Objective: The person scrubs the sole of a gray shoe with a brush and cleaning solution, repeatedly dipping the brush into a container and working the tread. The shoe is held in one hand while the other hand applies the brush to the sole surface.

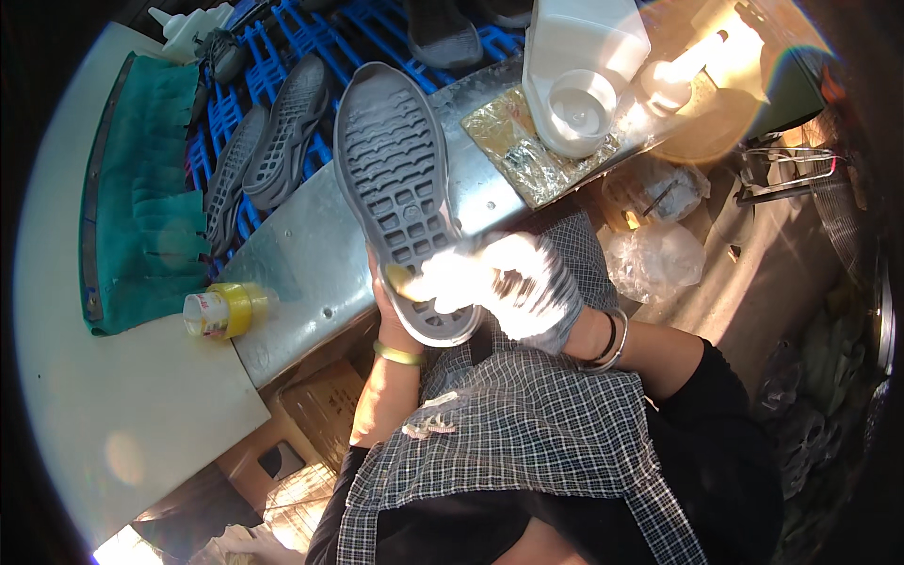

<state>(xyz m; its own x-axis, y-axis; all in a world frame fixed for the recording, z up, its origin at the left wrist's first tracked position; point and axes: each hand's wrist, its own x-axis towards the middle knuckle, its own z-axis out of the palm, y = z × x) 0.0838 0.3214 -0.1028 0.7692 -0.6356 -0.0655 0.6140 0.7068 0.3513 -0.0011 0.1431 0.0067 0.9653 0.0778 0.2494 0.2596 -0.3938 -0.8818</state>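
A grey shoe sole (399, 169), its ribbed and gridded inner face up, is held over the metal edge of the work surface. My left hand (385, 300), mostly hidden beneath it, grips the sole by its left side near the heel. Over the heel end is my right hand (508, 282) in a pale glove, washed out by bright light. From its fingers a yellowish tip (401, 279), perhaps of a brush or sponge, reaches onto the heel; the rest of that item is lost in glare.
More grey soles (289, 131) lie on a blue plastic rack (251, 70). A white plastic container (583, 42) stands on a film-wrapped board (501, 134). Yellow tape (236, 311) rests near the metal strip, by a green fringed flap (148, 198). Crumpled plastic bags (653, 261) lie at right.
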